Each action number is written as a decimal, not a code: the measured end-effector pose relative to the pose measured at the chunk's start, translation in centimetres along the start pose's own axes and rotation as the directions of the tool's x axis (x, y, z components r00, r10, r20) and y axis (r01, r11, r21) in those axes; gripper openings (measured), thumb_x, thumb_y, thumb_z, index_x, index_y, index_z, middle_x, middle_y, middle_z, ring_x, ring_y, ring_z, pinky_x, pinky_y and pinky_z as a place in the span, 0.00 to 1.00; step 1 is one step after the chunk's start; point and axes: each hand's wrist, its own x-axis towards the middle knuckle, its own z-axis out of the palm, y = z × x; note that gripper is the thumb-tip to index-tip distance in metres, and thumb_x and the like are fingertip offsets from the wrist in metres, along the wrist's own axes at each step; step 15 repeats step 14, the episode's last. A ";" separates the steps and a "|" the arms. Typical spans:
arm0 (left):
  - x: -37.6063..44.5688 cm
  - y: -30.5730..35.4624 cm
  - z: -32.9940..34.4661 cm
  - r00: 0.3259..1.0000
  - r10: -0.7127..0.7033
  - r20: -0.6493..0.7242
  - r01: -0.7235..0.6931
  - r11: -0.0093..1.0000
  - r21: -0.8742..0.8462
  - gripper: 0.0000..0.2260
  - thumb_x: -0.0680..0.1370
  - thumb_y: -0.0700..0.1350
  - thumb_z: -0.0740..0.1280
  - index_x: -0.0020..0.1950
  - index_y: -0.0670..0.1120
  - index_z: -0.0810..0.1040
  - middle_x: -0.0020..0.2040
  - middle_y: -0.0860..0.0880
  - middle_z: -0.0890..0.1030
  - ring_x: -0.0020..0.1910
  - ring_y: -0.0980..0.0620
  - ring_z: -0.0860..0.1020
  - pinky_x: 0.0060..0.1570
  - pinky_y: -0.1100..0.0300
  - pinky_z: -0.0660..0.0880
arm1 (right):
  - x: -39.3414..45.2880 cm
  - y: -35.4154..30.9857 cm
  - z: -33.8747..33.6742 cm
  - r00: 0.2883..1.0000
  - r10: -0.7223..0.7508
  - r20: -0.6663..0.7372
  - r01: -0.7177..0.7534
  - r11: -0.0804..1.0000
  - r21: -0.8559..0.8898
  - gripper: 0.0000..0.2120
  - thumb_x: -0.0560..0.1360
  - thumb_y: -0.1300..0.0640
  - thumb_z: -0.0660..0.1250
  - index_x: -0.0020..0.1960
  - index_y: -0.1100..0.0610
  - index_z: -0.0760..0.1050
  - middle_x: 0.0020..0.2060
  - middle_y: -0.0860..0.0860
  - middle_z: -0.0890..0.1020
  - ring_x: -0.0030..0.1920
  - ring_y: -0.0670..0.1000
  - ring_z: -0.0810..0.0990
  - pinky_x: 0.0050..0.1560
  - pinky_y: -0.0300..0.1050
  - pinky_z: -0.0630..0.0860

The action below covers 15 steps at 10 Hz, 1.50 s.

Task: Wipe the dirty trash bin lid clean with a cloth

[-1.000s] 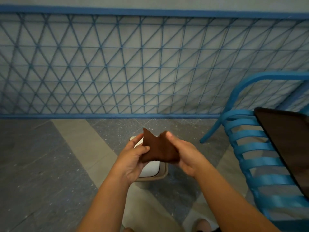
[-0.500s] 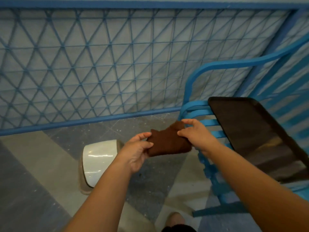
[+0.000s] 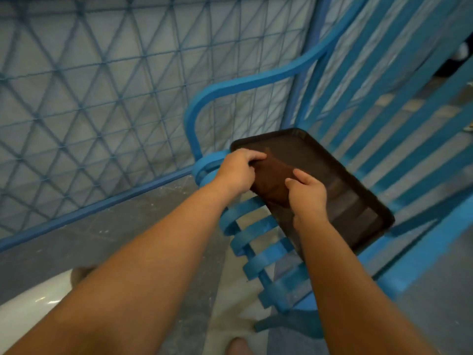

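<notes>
Head view: grey speckled floor [image 3: 143, 226] with pale strip, blue lattice railing [image 3: 102, 85] behind, blue slatted chair [image 3: 384, 111] at right. One dark brown lid [image 3: 345, 190] flat on chair seat; one brown cloth [image 3: 272, 178] on its near-left end; one white bin body [image 3: 28, 311] bottom left. Two bare forearms stretched forward. Left hand [image 3: 236, 170] and right hand [image 3: 308, 196] both on cloth, fingers curled, clamped on its edges.

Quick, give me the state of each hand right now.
Left hand: closed on the brown cloth, over the dark tray.
Right hand: closed on the same cloth, at its near edge.
</notes>
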 end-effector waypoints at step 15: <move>-0.5 -12.6 -6.6 0.968 -0.068 0.242 -0.124 0.710 0.694 0.27 0.82 0.53 0.52 0.79 0.48 0.48 0.79 0.48 0.42 0.78 0.50 0.40 0.73 0.46 0.35 | -3.6 6.0 11.2 0.833 -0.253 0.491 0.549 0.277 -0.788 0.27 0.78 0.53 0.56 0.75 0.55 0.54 0.76 0.52 0.55 0.75 0.57 0.47 0.73 0.56 0.43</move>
